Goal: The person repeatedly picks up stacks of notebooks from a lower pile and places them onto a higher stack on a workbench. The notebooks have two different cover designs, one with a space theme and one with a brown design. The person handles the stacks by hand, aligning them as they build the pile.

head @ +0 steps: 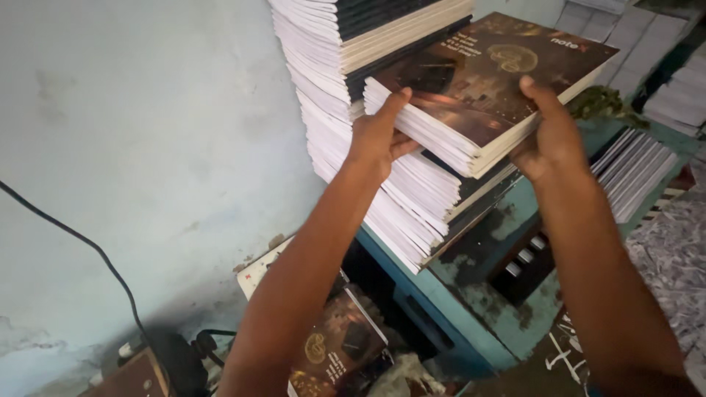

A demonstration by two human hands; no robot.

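Both my hands hold a small batch of notebooks (478,88) with dark brown glossy covers and white page edges. My left hand (379,136) grips the batch's near left corner, thumb on top. At the right edge my right hand (548,136) clamps it, thumb pressed on the cover. The batch is lifted and tilted, just above a tall leaning stack of the same notebooks (368,147) that stands against the wall.
The stack rests on a worn teal machine table (471,294). More notebook piles (632,169) lie at the right and top right. Below, loose notebooks (338,345) lie on the floor. A black cable (81,242) runs down the pale wall to a plug.
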